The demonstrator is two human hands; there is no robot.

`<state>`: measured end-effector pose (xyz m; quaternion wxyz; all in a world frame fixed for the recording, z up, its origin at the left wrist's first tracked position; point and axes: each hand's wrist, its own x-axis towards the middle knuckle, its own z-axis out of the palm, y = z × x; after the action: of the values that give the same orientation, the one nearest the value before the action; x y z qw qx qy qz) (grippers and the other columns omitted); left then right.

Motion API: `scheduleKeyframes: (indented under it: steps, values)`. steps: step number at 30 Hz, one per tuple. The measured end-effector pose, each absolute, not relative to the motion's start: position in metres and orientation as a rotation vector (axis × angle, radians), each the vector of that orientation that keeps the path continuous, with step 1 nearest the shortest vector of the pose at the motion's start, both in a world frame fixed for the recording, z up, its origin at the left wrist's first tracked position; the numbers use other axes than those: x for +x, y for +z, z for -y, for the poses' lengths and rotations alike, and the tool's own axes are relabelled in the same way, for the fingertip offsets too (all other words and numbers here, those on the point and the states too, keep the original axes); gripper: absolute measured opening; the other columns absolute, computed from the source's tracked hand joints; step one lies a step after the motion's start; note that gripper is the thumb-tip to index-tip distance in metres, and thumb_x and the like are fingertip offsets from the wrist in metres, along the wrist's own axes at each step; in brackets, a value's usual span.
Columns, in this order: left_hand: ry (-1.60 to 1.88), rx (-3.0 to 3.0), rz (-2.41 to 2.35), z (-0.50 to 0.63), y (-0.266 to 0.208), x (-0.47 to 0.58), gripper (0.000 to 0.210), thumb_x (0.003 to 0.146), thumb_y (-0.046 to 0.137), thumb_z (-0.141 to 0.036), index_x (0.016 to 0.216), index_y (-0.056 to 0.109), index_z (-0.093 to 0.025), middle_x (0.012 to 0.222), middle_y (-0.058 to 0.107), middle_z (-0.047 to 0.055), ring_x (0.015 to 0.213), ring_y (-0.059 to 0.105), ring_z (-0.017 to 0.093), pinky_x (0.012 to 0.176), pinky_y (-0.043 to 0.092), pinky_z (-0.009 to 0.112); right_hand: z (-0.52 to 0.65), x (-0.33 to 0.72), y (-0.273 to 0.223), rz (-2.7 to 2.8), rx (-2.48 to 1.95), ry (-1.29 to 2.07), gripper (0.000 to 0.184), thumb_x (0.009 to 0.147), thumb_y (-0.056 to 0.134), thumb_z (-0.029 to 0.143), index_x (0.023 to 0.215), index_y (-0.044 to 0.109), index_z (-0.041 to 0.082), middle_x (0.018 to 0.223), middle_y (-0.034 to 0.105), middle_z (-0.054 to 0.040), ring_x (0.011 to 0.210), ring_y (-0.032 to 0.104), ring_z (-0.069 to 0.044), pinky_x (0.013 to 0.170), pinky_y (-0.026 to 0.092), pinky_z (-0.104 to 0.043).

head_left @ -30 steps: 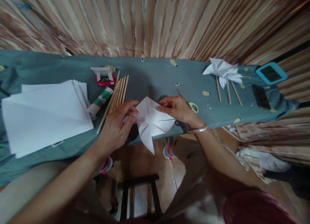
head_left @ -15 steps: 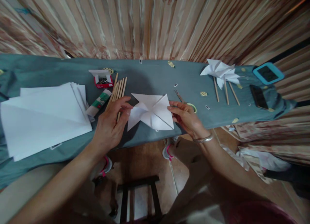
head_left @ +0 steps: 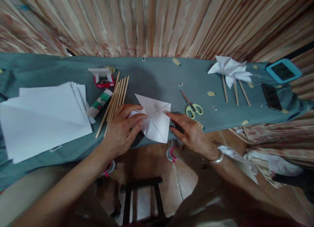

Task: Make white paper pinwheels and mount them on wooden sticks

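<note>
A: What's the broadest thing in view on the work surface?
B: The teal cloth, with a stack of white sheets at nine o'clock.
A: And the slit paper?
B: The slit paper lies between the left hand and the right hand, near the cloth's front edge. Whether it touches the cloth, I can't tell.
A: Which hand is nearer?
B: Both touch it, but the left hand reaches further over it. The paper lies at three o'clock from those fingers, which are bunched; I can't tell if they pinch a flap. It's at nine o'clock from the right hand, whose index finger meets its edge, thumb spread wide below.
A: Which way does it point?
B: A sharp corner aims at eleven o'clock. The longest visible line runs from there to five, though its left side is partly covered.
A: Anything smaller?
B: Scissors at two o'clock, then the slit running inward from the five o'clock corner.
</note>
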<state>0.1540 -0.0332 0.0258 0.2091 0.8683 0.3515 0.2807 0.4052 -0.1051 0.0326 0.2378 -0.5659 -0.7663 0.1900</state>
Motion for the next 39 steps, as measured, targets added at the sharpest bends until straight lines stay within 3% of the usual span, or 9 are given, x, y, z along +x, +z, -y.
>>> scheduleKeyframes:
  steps: [3, 7, 11, 18, 26, 32, 39]
  values:
    - [0.779, 2.453, -0.961, 0.034, 0.024, 0.156, 0.027, 0.096, 0.043, -0.027, 0.104, 0.068, -0.02, 0.121, 0.06, 0.008, 0.115, 0.052, 0.025, 0.099, 0.044, 0.046, 0.105, 0.406, 0.032, 2.219, -1.587, 0.272, 0.047, 0.092, 0.056, 0.027, 0.138, 0.051, 0.019, 0.134, 0.056, -0.0155, 0.126, 0.051, -0.031, 0.105, 0.045, -0.052]
    - [0.778, 2.495, -0.928, 0.033, 0.022, 0.156, 0.027, 0.096, 0.044, -0.025, 0.103, 0.069, -0.018, 0.121, 0.06, 0.01, 0.113, 0.052, 0.025, 0.098, 0.046, 0.047, 0.105, 0.407, 0.03, 2.319, -1.477, 0.22, 0.046, 0.093, 0.053, 0.026, 0.139, 0.049, 0.026, 0.152, 0.038, -0.0109, 0.141, 0.034, -0.032, 0.112, 0.035, -0.056]
    - [0.797, 2.503, -0.917, 0.033, 0.022, 0.156, 0.025, 0.096, 0.045, -0.023, 0.102, 0.068, -0.016, 0.119, 0.06, 0.01, 0.112, 0.051, 0.025, 0.097, 0.046, 0.047, 0.106, 0.407, 0.03, 2.304, -1.335, 0.397, 0.033, 0.096, 0.049, 0.022, 0.126, 0.061, 0.022, 0.142, 0.052, -0.0112, 0.135, 0.044, -0.027, 0.11, 0.04, -0.051]
    - [0.766, 2.491, -0.943, 0.034, 0.023, 0.158, 0.025, 0.096, 0.044, -0.024, 0.099, 0.068, -0.02, 0.115, 0.063, 0.008, 0.11, 0.053, 0.025, 0.095, 0.048, 0.047, 0.098, 0.404, 0.023, 2.027, -1.331, 0.698, 0.018, 0.093, 0.057, 0.022, 0.104, 0.071, 0.022, 0.11, 0.071, -0.0061, 0.108, 0.062, -0.02, 0.096, 0.05, -0.041]
    - [0.744, 2.431, -0.967, 0.034, 0.026, 0.158, 0.029, 0.095, 0.041, -0.027, 0.098, 0.069, -0.022, 0.111, 0.064, 0.009, 0.109, 0.053, 0.027, 0.097, 0.046, 0.049, 0.085, 0.396, 0.019, 1.823, -1.509, 0.9, 0.013, 0.09, 0.06, 0.026, 0.092, 0.073, 0.025, 0.087, 0.071, -0.0015, 0.082, 0.063, -0.017, 0.079, 0.051, -0.034]
    - [0.828, 2.405, -1.004, 0.031, 0.03, 0.155, 0.026, 0.094, 0.043, -0.024, 0.1, 0.068, -0.021, 0.109, 0.064, 0.007, 0.11, 0.053, 0.025, 0.098, 0.044, 0.044, 0.08, 0.39, 0.017, 1.735, -1.547, 0.927, 0.015, 0.086, 0.064, 0.024, 0.099, 0.072, 0.023, 0.095, 0.071, -0.004, 0.089, 0.065, -0.018, 0.082, 0.052, -0.036]
    - [0.835, 2.373, -1.058, 0.029, 0.032, 0.154, 0.027, 0.094, 0.041, -0.027, 0.096, 0.068, -0.024, 0.107, 0.064, 0.006, 0.109, 0.054, 0.024, 0.099, 0.043, 0.044, 0.075, 0.382, 0.02, 1.707, -1.514, 0.933, 0.008, 0.084, 0.066, 0.022, 0.087, 0.074, 0.024, 0.092, 0.074, -0.0014, 0.088, 0.067, -0.017, 0.084, 0.052, -0.035]
